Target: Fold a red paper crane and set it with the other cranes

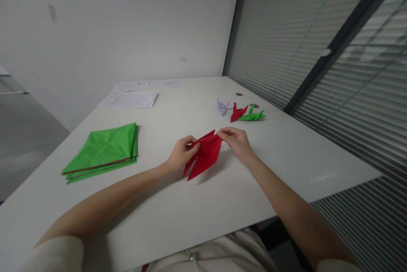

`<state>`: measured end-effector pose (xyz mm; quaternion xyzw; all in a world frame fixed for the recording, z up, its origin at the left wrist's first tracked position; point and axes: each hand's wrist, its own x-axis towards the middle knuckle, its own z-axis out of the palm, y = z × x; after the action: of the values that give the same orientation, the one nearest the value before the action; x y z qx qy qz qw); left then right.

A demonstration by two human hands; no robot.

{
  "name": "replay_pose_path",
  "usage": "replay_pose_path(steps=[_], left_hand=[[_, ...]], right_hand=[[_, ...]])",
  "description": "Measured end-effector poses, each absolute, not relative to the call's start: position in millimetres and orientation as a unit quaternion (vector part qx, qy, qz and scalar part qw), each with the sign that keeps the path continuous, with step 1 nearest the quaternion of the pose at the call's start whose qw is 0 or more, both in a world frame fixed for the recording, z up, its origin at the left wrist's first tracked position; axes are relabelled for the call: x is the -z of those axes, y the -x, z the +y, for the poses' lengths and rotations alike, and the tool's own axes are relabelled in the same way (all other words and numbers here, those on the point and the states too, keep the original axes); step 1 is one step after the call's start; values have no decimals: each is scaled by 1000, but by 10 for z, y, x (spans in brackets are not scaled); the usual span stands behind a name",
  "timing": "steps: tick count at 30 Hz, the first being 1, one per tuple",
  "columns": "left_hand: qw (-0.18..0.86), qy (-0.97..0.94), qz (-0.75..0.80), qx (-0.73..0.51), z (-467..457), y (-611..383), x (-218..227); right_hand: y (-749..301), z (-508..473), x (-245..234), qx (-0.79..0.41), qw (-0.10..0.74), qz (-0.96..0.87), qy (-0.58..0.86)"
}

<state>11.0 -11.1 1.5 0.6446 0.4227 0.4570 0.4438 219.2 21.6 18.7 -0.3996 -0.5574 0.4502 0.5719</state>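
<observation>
A partly folded piece of red origami paper [206, 156] is held just over the white table, its split points hanging toward me. My left hand [183, 152] pinches its left side between thumb and fingers. At the upper right corner, the fingertips of my right hand [235, 140] are closed on the same paper. Beyond my right hand stand a small purple paper crane [222, 107], a red paper crane [237, 113] and a green paper crane [253, 115]. To the left lies a stack of creased green paper [106, 147], with a thin red edge showing between its layers.
The white table [178, 234] meets a wall at the back. Printed sheets [132, 99] lie at the far left. Two round holes, one [239, 94] plainly seen, are near the right edge. Window blinds [318, 43] run along the right side.
</observation>
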Motion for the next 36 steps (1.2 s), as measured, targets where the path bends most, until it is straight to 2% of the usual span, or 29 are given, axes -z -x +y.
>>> replay_pose_path(steps=[6,15,21,36], left_hand=[[448,-665,394,-449,-131,-99,-7],[513,-611,369,-477,-89,-115,-27],[546,-579,373,-478,-76,-122,-35],[543,-572,393,-473,-74,-119,-40]], right_hand=[[-2187,232,-142,-456,578,-535,413],[-2187,240,-149,-453,598,-520,409],[-2168,210,-182,-500,592,-485,405],[-2167,232,-127,-457,613,-509,395]])
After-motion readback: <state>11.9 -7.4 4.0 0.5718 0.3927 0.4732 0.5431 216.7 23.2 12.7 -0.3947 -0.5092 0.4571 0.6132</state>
